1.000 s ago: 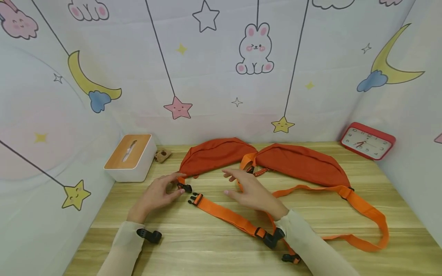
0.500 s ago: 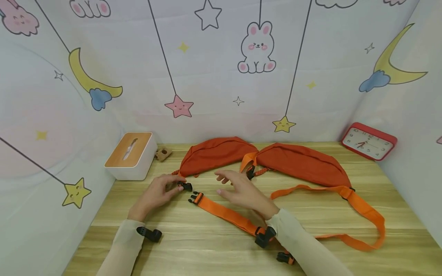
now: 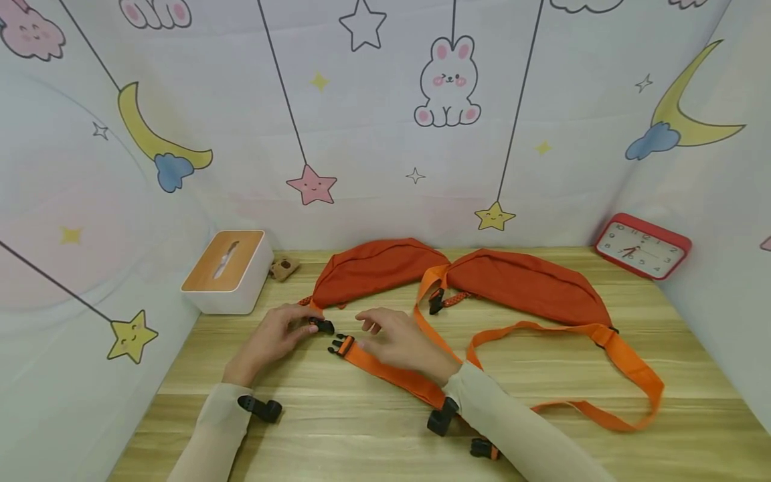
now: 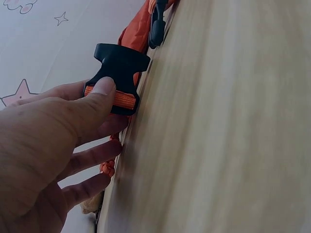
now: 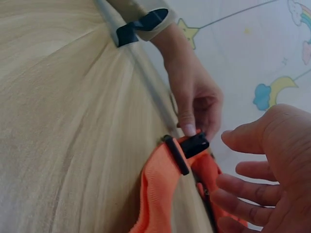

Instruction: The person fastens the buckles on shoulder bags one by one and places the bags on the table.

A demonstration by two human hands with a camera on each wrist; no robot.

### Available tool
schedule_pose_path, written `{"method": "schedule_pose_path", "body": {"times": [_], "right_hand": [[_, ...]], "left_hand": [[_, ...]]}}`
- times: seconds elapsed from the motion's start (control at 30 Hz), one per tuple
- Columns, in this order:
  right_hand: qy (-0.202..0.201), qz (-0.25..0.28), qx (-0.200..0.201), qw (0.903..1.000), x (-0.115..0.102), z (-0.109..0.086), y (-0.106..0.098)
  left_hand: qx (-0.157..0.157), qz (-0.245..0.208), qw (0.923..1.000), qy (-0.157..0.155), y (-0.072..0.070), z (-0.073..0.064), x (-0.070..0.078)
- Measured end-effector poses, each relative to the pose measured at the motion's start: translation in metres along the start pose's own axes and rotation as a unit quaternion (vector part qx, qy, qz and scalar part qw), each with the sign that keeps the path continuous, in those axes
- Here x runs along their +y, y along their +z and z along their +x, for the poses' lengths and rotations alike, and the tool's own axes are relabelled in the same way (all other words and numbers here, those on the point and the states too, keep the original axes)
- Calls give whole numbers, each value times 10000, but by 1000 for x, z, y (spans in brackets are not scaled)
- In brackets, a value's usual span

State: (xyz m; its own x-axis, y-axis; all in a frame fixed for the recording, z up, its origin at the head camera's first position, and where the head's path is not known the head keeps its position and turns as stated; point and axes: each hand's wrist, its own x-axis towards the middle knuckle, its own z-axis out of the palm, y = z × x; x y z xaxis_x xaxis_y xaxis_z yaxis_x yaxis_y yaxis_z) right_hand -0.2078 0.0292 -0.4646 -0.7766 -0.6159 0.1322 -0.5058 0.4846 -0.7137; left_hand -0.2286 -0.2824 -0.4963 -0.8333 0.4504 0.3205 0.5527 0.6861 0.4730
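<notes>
My left hand pinches a black socket-half side-release buckle by its orange webbing end, thumb on top. That buckle belongs to the left red-orange waist bag. Just right of it on the table lies the pronged buckle half, at the end of an orange strap. My right hand hovers over this strap near the prongs, its fingers loosely bent and holding nothing. In the right wrist view, the right hand has a gap between thumb and fingers, apart from the strap.
A second waist bag lies at the back right, its orange strap looped on the table. Another black buckle lies near the right forearm. A tissue box, a small brown figure and a red clock stand at the back.
My right hand has moved left and slightly down toward the pronged buckle. The left hand, near the socket buckle before, now pinches it. The looped strap and front buckle have shifted a little left.
</notes>
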Motion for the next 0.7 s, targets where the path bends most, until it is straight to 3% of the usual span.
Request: {"method": "schedule_pose_path", "body": {"times": [0.1, 0.4, 0.7], "right_hand": [[-35, -134, 9, 9999, 2, 4, 5], [408, 101, 4, 9991, 8, 16, 21], [602, 141, 117, 9980, 11, 25, 35]], "left_hand": [[-21, -28, 10000, -11, 0, 1, -1], [-145, 27, 9998, -144, 0, 1, -1], [-123, -2, 9998, -137, -1, 1, 1]]}}
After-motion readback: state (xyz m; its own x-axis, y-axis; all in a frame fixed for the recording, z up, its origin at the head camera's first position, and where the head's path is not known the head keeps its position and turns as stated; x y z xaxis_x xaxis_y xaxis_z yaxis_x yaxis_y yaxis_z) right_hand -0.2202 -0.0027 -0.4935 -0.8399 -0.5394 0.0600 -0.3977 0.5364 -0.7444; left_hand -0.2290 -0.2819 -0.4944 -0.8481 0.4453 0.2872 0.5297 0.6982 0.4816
